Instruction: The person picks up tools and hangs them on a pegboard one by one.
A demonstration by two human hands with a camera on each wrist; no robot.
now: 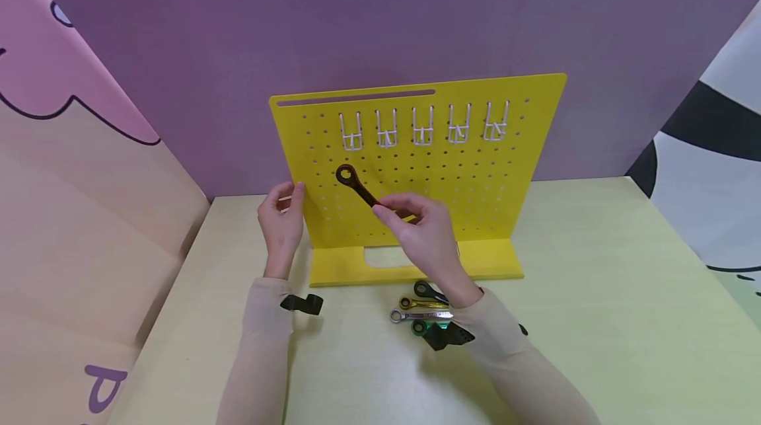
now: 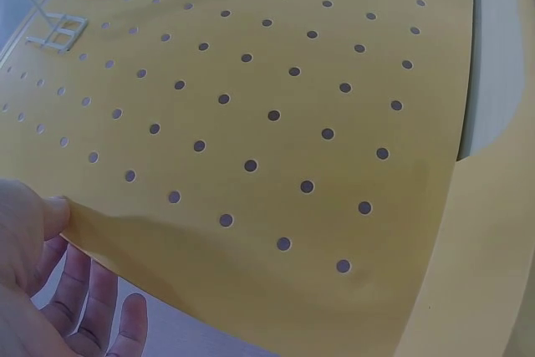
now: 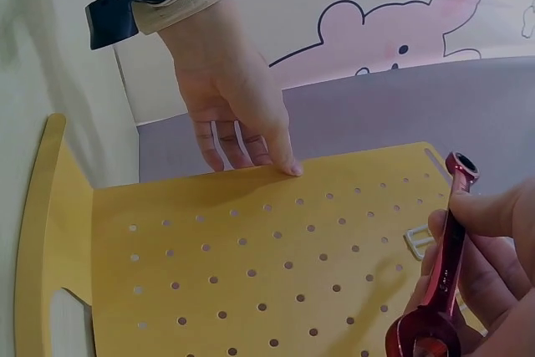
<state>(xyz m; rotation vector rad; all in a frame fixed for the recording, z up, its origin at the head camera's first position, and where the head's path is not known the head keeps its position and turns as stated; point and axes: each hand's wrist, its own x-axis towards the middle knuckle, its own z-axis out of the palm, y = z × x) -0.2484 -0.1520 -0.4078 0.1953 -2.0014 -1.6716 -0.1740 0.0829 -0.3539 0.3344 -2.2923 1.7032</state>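
Wrench [image 1: 359,188], dark red, is slanting up and left near the centre of the head frame, in front of a yellow pegboard [image 1: 442,177]. The right hand [image 1: 425,233], right of centre, is pinching the wrench's shank between thumb and curled fingers. Left of centre, the left hand [image 1: 282,223] is gripping the pegboard's left edge, thumb pressing the front face, other fingers reaching behind. Five white hooks [image 1: 423,143] are lining the pegboard's upper part. Below centre, four more wrenches [image 1: 422,315] are lying on the table [image 1: 357,372], partly hidden behind the right sleeve [image 1: 505,339].
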